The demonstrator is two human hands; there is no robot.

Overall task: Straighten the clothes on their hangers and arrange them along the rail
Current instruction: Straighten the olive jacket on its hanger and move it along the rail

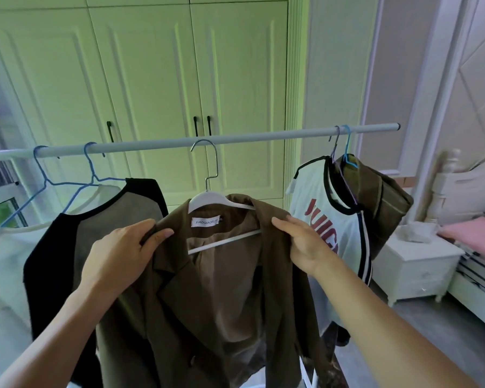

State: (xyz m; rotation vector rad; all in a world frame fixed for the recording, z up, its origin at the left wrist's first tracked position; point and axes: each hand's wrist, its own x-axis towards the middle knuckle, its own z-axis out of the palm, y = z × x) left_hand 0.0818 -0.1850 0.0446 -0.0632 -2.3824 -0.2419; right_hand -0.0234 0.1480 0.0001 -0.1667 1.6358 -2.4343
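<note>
Left hand [123, 247] and right hand [303, 245], well apart, each grip a shoulder of the brown blazer [207, 303]. Advise drawing both shoulders squarely over the white hanger [207, 199], whose bar sits tilted. Rail [263, 137] beyond offers open room between raglan top [95, 236] and lettered tee [314, 197].

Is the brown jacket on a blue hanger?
No, the brown jacket sits on a white hanger with a metal hook.

Blazer [196, 303] brown, tan inside. Hanger [205, 199] white. Raglan top [101, 233] grey, black sleeves. Tee [311, 191] white, red lettering, black trim. Wire hangers [67, 184] blue. Rail [249, 138] pale grey.
</note>
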